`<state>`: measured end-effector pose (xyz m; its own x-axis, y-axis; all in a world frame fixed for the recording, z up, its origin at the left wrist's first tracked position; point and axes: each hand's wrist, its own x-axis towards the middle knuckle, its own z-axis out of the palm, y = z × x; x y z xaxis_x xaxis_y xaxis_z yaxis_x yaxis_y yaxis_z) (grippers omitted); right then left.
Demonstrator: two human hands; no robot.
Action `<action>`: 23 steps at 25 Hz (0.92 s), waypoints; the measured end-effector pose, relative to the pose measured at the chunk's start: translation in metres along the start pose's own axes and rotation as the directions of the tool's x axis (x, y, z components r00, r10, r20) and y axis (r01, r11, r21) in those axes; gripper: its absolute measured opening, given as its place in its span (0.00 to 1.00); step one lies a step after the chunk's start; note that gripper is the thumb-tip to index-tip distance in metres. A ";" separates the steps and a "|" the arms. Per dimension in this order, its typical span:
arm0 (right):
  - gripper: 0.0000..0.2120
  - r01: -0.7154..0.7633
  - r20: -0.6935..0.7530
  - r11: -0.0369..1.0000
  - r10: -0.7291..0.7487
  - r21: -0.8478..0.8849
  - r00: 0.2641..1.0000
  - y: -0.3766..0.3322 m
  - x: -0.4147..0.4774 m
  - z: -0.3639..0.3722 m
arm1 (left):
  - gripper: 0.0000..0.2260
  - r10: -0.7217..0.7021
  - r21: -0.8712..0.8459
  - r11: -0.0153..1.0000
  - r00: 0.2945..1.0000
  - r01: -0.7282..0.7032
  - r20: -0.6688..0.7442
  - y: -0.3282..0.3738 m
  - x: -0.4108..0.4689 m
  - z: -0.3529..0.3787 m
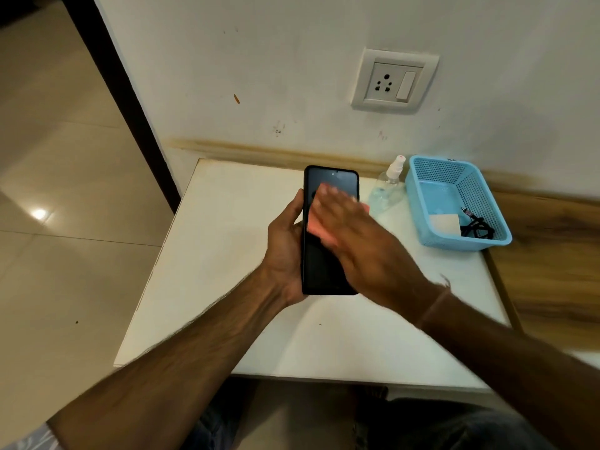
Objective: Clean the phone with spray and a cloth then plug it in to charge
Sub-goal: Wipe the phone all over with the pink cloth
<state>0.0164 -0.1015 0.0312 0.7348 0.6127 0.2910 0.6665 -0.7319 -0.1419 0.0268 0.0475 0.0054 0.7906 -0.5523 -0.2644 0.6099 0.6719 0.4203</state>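
A white painted wall (292,76) fills the background, scuffed and stained, with glossy beige floor tiles (65,190) to the left. Mounted on the wall, up and to the right of the hands, is a white socket plate (394,81) with three round pin holes and a rocker switch. Below it stands a small white table (227,287), matte and flat, pushed against the wall beside a wood-grain surface (552,254).

At the table's far right corner sits a pale blue plastic basket (422,177) with perforated mesh walls. Inside lie a white square charger block (444,223) and a coiled black cable (477,226). Touching the basket's left side is a clear spray bottle (388,190) with a white nozzle.

The phone (324,271), a slim black rectangle with a dark glossy screen, is held above the table's centre, its long axis pointing away from the person toward the wall. The left hand (285,254) grips it along the left edge, fingers wrapped behind. The right hand (360,241), flat and motion-blurred, presses a pink cloth (316,227) against the screen; only part of the cloth shows beneath the palm.

The charger and socket both lie to the right, nearer the right hand, so that hand seems better placed to fetch the cable once wiping ends.
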 end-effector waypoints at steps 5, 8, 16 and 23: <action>0.23 -0.178 -0.075 0.978 0.186 0.107 0.980 -0.016 0.036 0.005 | 0.26 0.042 -0.038 0.998 0.999 -0.042 0.009 -0.004 0.000 0.001; 0.23 0.054 0.004 0.996 -0.055 0.064 0.999 -0.028 -0.004 0.014 | 0.34 0.037 -0.069 0.997 0.999 -0.037 -0.003 0.006 -0.002 -0.005; 0.22 -0.384 -0.184 0.900 0.421 0.206 0.888 -0.031 0.032 0.009 | 0.27 0.069 0.003 0.998 0.997 -0.069 -0.046 -0.007 0.003 -0.005; 0.22 -0.342 -0.193 0.922 0.375 0.184 0.907 -0.003 0.022 0.002 | 0.29 0.082 0.036 0.996 0.993 -0.079 -0.089 -0.005 0.004 -0.005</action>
<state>0.0308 -0.0853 0.0363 0.8917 0.2239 0.3933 0.3864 -0.8290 -0.4043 0.0272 0.0442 -0.0020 0.8396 -0.4495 -0.3050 0.5432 0.6949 0.4712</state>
